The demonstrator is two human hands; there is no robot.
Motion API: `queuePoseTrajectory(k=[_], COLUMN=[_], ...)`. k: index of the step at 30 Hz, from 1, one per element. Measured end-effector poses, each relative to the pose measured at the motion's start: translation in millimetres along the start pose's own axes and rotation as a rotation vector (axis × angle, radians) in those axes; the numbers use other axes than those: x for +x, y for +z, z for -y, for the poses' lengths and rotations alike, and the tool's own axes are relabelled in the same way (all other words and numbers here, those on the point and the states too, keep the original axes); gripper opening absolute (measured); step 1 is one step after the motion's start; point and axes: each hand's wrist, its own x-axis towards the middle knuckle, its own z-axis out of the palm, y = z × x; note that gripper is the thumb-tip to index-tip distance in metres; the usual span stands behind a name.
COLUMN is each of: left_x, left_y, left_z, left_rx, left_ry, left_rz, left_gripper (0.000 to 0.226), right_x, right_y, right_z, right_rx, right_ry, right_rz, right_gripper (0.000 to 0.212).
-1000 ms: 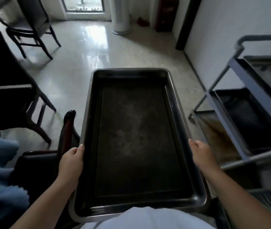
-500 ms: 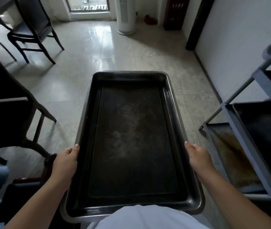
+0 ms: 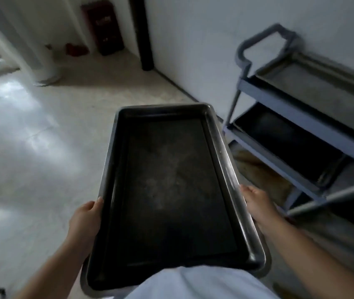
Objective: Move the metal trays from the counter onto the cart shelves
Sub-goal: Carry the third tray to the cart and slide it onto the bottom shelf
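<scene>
I carry a large dark metal tray [image 3: 171,182] flat in front of my body, its long side pointing away from me. My left hand [image 3: 84,219] grips its left rim and my right hand [image 3: 258,203] grips its right rim. The grey-blue cart [image 3: 296,117] stands to the right against the white wall, slightly blurred. Its top shelf holds a grey tray [image 3: 322,83], its middle shelf a dark tray [image 3: 288,143], and a stained lower shelf [image 3: 264,178] shows beneath.
Pale tiled floor [image 3: 31,147] spreads to the left and ahead. A white column [image 3: 42,61], a dark red cabinet [image 3: 104,29] and a dark door frame [image 3: 143,39] stand at the back. The cart handle [image 3: 262,39] rises near the wall.
The view has swung right: the chairs on the left are gone from sight and the cart now fills the right side. The tray stays in both hands, now angled toward the cart.
</scene>
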Motion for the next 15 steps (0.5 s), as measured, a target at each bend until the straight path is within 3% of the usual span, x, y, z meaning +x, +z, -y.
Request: queuePoseTrajectory(k=[7,15], left_x=[123,145], left_y=[28,109], left_z=[-104,-148], left_rx=[0.222,0.538], left_ry=[0.208,0.403], left_rz=[0.348,0.636], left_gripper=[0.044,0.037], right_x=[-31,-94], right_y=[33,47], right_z=[-9,-44], right_rx=[0.258,0.376], right_ry=[0.275,0.482], right_rz=[-0.324,-0.607], right_gripper=[0.031,0.034])
